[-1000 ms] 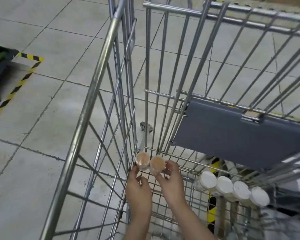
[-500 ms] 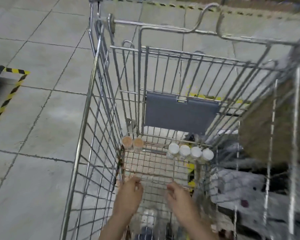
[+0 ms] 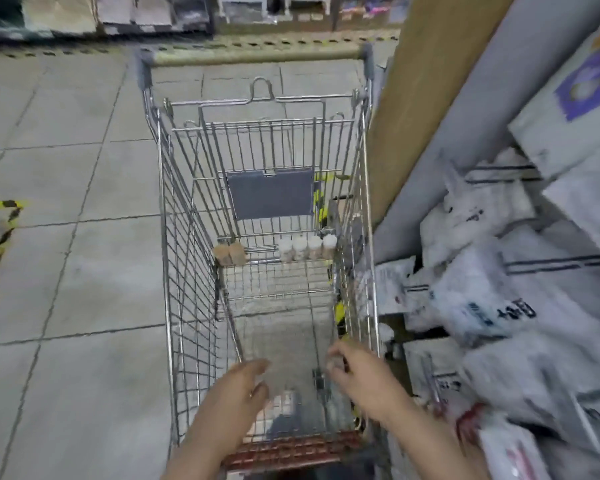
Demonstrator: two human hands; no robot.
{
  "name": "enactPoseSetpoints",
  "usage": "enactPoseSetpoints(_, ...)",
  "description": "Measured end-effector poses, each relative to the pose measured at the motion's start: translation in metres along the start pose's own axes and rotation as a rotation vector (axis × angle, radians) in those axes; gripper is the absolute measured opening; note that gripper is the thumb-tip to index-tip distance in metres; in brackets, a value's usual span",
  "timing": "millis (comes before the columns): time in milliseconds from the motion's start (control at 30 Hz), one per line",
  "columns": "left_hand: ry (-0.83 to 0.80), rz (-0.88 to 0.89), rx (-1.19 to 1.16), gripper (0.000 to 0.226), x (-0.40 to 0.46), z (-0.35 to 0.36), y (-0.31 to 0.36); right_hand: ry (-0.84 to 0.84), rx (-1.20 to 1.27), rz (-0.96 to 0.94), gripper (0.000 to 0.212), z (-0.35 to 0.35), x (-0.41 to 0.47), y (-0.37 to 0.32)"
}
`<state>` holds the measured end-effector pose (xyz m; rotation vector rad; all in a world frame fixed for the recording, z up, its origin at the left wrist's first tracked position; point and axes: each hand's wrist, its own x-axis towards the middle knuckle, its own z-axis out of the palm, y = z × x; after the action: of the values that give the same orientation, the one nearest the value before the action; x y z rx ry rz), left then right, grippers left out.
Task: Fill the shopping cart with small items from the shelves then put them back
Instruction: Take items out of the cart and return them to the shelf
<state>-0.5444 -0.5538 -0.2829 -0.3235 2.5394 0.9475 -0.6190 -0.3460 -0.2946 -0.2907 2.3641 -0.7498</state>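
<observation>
A wire shopping cart point(image 3: 168, 244) stands in front of me, its handle at the far end. At the far end of its floor stand two small brown-capped jars point(image 3: 229, 254) on the left and a row of several white-capped jars point(image 3: 307, 247) on the right. My left hand point(image 3: 239, 393) and my right hand point(image 3: 357, 375) hover over the near end of the basket, fingers loosely curled, holding nothing. The frame is blurred.
A shelf unit point(image 3: 465, 109) with white plastic-wrapped packs point(image 3: 492, 299) runs along the right, close to the cart. Grey tiled floor point(image 3: 66, 271) lies on the left, with black-and-yellow tape point(image 3: 0, 237) at the left edge. More shelves stand at the far back.
Both hands let go of the two brown-capped jars at the cart's far end and drew back to the near end. The view pulled up and back, showing the shelf on the right.
</observation>
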Motion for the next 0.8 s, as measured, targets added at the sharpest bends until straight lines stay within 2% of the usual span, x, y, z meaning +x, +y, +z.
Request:
enactPoseSetpoints(167, 0.021, 0.027, -0.106, 0.028, -0.046, -0.031, 0.009, 0.098, 0.091, -0.013, 0.026, -0.014, -0.076, -0.012)
enactPoseSetpoints(333, -0.055, 0.17, -0.012, 0.029, -0.058, -0.047, 0.027, 0.306, 0.237, 0.104, 0.02, -0.012, -0.162, -0.005)
enactPoseSetpoints(467, -0.18, 0.357, 0.077, 0.029, -0.061, -0.042, 0.055, 0.515, 0.337, 0.283, 0.011, 0.014, -0.237, 0.003)
enactPoseSetpoints(567, -0.266, 0.525, 0.137, 0.027, -0.075, -0.02, 0.087, 0.646, 0.405, 0.409, 0.021, 0.051, -0.291, 0.012)
enactPoseSetpoints(700, -0.411, 0.778, 0.24, 0.023, -0.12, 0.027, 0.134, 0.786, 0.476, 0.551, 0.016, 0.097, -0.368, 0.014)
enactPoseSetpoints(800, -0.543, 0.898, 0.263, 0.023, -0.171, 0.066, 0.164, 0.881, 0.552, 0.664, 0.022, 0.127, -0.427, 0.018)
